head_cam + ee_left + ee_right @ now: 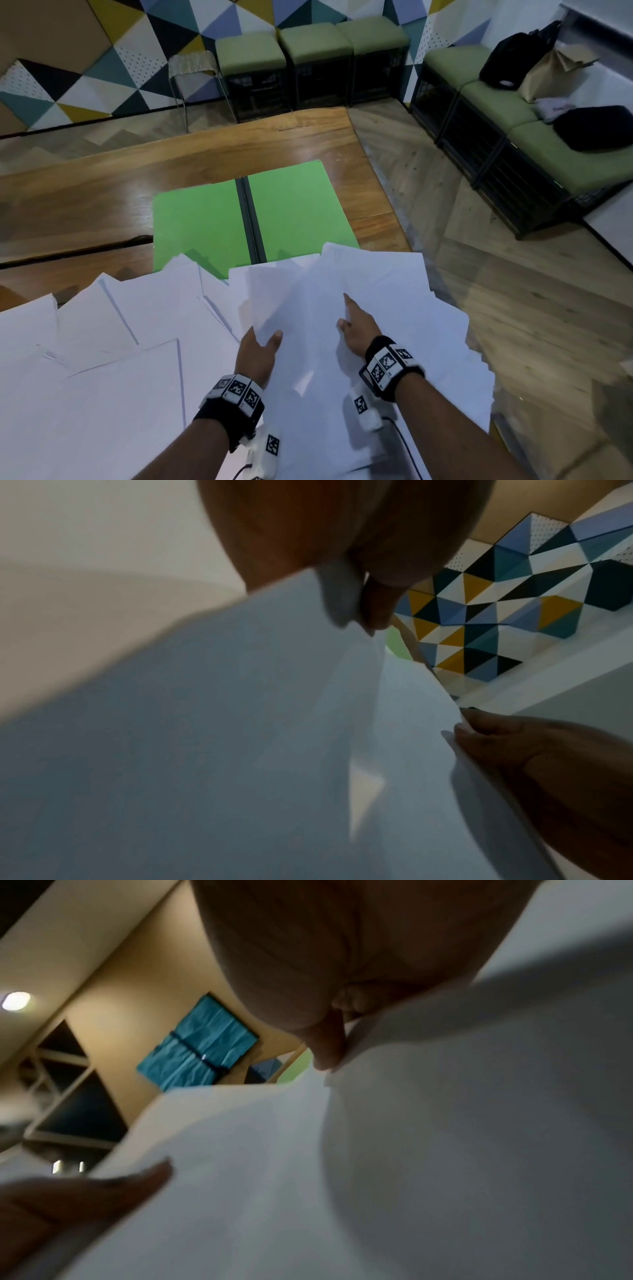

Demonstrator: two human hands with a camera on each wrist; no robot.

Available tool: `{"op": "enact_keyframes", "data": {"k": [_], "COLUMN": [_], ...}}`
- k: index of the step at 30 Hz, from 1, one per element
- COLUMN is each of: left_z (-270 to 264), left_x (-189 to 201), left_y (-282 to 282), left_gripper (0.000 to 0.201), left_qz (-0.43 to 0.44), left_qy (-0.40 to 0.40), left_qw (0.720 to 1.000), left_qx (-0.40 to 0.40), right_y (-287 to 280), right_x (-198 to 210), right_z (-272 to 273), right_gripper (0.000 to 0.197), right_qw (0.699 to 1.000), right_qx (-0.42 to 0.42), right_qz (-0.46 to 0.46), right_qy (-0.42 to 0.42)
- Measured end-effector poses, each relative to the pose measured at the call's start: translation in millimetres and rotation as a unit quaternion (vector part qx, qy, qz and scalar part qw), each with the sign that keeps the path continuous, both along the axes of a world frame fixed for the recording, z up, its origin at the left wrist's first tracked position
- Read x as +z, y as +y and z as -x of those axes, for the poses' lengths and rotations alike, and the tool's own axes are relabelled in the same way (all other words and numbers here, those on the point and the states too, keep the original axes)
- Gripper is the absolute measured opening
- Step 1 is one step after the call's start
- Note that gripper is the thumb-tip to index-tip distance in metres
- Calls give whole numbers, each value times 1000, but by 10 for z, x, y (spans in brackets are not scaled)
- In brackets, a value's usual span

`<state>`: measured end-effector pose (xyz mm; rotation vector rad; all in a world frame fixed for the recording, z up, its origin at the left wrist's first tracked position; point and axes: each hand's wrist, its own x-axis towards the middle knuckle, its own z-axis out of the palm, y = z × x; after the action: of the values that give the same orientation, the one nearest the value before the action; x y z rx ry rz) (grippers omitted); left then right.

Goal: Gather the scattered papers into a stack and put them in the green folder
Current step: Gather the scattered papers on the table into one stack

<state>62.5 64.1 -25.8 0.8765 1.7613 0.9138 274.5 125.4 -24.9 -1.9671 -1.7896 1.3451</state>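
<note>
Wooden tabletop (102,192), near edge: I see left hand (257,356) and right hand (358,330) each pinching white papers (394,301), thumbs on top.

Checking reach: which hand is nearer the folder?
Right. The right hand points forward over the papers, short of the folder; the left hand grips them farther back.
</note>
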Motion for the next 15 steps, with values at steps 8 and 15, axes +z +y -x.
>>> {"op": "enact_keyframes", "data": {"k": [8, 15], "left_z": [568, 690], "left_x": [-47, -25], "left_y": [-166, -306], "left_gripper": [30, 34], "left_qz": [15, 38], "left_qy": [35, 61], "left_qw": [993, 984], "left_qx": [116, 163], "right_y": [444, 507], "right_x": [115, 197], "right_z": [-171, -123], "right_gripper": [78, 46], "right_qw": [879, 865], "right_qx": [364, 415], "right_qz": [-118, -52], "right_qy": [-286, -279]}}
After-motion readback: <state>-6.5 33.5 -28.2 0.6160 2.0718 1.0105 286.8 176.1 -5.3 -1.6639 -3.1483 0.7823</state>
